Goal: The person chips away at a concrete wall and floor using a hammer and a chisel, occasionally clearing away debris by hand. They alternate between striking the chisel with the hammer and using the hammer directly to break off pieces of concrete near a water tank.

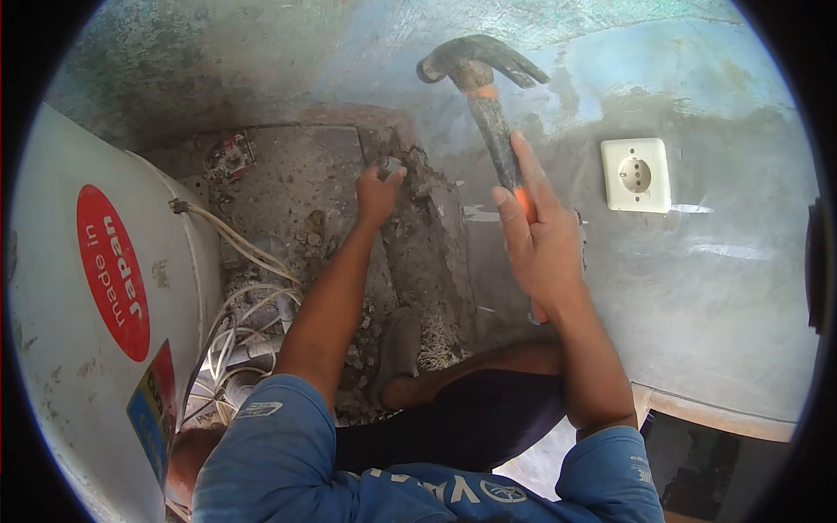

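A claw hammer (497, 122) with a dark, worn head and an orange-and-black handle is held up in front of the wall. My right hand (549, 240) holds its handle, with the thumb and a finger stretched along it. Lower and to the left, my left hand (379, 196) is closed around a small greyish object (392, 166), its end showing above the fingers. This object is close to the broken edge (427, 187) where the rough floor meets the wall. What it is cannot be made out.
A large white container (139, 261) with a red sticker stands at the left, with pale cables (244, 235) and grey pipes (253, 350) beside it. A wall socket (636, 175) is at the right. Rubble and a crumpled packet (231, 158) lie on the floor.
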{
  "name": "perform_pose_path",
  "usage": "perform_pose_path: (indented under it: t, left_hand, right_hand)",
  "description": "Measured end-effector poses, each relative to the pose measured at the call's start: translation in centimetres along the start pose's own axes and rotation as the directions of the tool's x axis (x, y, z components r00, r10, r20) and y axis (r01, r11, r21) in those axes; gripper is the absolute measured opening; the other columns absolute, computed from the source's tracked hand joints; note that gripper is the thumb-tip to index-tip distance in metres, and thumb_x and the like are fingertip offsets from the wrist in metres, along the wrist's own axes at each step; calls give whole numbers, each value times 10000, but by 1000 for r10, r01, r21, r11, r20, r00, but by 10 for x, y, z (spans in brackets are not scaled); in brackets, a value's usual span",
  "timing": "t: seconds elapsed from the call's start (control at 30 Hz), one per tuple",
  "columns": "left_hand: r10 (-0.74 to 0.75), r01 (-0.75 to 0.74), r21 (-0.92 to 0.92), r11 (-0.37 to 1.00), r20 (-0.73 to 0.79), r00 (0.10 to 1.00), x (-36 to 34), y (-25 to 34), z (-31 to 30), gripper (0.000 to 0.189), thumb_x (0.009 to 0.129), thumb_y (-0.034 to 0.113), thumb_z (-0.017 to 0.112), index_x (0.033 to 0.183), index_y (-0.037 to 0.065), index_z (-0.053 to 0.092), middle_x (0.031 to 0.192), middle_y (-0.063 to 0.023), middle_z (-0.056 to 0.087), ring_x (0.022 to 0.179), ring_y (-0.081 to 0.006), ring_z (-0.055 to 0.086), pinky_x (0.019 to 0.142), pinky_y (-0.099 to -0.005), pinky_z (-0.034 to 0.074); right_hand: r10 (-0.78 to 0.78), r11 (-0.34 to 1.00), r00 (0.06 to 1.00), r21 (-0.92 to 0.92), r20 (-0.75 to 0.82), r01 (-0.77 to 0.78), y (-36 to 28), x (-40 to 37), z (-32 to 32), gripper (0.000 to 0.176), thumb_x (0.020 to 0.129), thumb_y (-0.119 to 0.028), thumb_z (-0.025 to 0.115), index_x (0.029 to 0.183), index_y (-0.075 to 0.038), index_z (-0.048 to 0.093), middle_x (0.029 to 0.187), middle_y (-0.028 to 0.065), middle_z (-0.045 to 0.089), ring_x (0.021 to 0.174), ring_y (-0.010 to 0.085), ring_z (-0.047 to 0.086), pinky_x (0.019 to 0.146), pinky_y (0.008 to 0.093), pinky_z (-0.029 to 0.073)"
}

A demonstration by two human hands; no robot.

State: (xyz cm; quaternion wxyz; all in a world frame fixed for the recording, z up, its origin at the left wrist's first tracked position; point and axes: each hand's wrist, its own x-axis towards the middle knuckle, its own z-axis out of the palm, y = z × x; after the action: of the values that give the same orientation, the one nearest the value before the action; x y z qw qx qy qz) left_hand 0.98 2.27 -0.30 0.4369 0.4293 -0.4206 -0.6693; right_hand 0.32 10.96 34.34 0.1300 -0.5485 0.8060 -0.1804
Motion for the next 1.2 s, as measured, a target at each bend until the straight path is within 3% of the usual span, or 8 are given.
perform_pose_path:
  t: [0.37,0.47,0.53,0.67,0.73,0.83,1.03,1.2]
  left_hand:
    - [14,-17,-102,995,-33,999,-10,-24,4,168,828,55,687,991,33,651,874,-39,677,765,-120,645,660,-273,511]
    - [89,-87,57,995,-26,996,-13,-6,4,198,812,86,702,992,16,654,899,-87,687,785,-171,660,668,-308,506]
    - [10,-11,126,992,12,1000,-20,15,2,284,784,161,739,1016,12,672,937,-172,689,882,-297,671,764,-354,500]
    - [-61,57,174,983,14,998,-23,30,-1,319,794,186,731,1054,11,674,977,-189,684,906,-306,671,773,-362,502]
    - [-180,156,564,811,-12,984,-25,28,3,316,799,172,725,1061,4,671,972,-186,686,911,-311,669,785,-369,504]
    - [-61,62,112,992,-13,998,-31,17,-1,296,802,176,720,1036,2,672,961,-191,684,908,-331,664,784,-381,505]
    - [57,-49,162,986,-47,997,-28,30,7,311,786,190,723,1027,2,665,960,-205,677,911,-356,654,794,-402,500]
    - [-65,27,402,915,81,995,-27,7,11,336,788,201,721,1050,0,658,963,-216,672,923,-368,647,797,-425,493]
  right_hand:
    - [-50,988,982,-132,182,75,-9,11,27,553,927,-174,573,1443,-157,377,744,227,621,666,403,610,637,437,481]
    - [-232,951,962,-174,147,256,-18,8,30,549,918,-129,593,1434,-162,407,726,167,602,585,234,549,630,317,473]
    - [-353,923,931,-131,95,363,-34,5,31,554,919,-122,588,1438,-160,396,824,201,643,645,310,615,672,338,498]
    - [-450,856,884,-221,128,468,19,6,62,566,916,-114,583,1443,-163,384,926,236,652,727,391,633,702,377,516]
    - [115,790,887,-582,446,190,50,14,76,590,903,-92,585,1447,-166,368,916,250,648,779,431,624,685,415,511]
    - [117,830,903,-540,414,140,29,15,67,567,921,-130,557,1450,-167,356,842,243,639,764,441,608,684,461,493]
    - [-336,916,936,-194,108,351,-22,-14,45,534,948,-213,513,1453,-170,344,804,249,627,773,447,613,718,517,464]
    - [40,818,915,-539,401,200,51,-11,72,592,951,-243,515,1487,-234,264,774,216,614,715,412,619,657,524,478]
